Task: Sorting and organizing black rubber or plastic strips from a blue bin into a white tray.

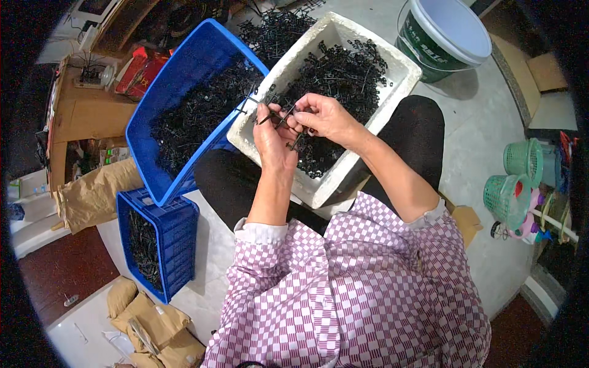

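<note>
Over the near left side of a white foam box [241, 116], my left hand [274, 144] is closed around several thin black plastic pieces [267, 120] with stick-like arms. Some of their ends poke out past the thumb toward the blue crate. My right hand [328, 119] meets it from the right, its fingertips pinching a black piece among those in the left hand. Fingers hide much of what is held. A heap of small black plastic parts [343, 76] fills much of the foam box. More black parts [196, 116] lie in a large tilted blue crate [150, 101] to the left.
A smaller blue crate [180, 245] with black parts stands at lower left. Loose black parts [276, 34] are piled beyond the boxes. A green-and-white bucket [423, 46] stands at far right. Green baskets [500, 199] sit at the right; brown paper sacks [153, 325] lie lower left.
</note>
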A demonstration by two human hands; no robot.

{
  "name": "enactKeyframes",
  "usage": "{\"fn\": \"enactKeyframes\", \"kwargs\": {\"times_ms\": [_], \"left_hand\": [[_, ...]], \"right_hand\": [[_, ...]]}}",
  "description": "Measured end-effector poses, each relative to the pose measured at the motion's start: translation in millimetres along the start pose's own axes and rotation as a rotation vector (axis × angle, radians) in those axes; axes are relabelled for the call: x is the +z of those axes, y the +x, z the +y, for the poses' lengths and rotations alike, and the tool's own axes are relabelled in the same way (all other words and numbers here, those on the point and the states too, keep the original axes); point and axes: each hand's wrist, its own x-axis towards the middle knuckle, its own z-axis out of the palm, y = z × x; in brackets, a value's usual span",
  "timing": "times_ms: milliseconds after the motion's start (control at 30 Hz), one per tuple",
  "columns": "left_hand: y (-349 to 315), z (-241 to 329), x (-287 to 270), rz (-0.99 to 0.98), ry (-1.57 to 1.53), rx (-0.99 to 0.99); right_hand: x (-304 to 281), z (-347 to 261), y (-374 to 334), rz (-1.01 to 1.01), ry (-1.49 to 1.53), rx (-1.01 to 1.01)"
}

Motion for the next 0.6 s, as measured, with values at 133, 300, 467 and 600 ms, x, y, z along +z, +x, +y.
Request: {"fn": "enactKeyframes", "kwargs": {"times_ms": [133,300,467,600], "left_hand": [[1.6,-1.4,-1.6,-0.021,0.005,-0.001],[2.2,-2.4,2.7,0.005,0.06,-0.016],[-6.5,-18.0,16.8,-0.093,0.142,0.052],[-25.1,-8.5,21.8,-0.138,0.415,0.006]], "right_hand": [[-0.4,-0.8,-0.2,0.004,-0.074,-0.013],[-1.9,-2.1,-2.6,0.041,-0.155,0.056],[-4.9,30.7,12.5,0.269,-0.224,-0.04],[-16.7,42.8,24.4,0.414,-0.189,-0.013]]}}
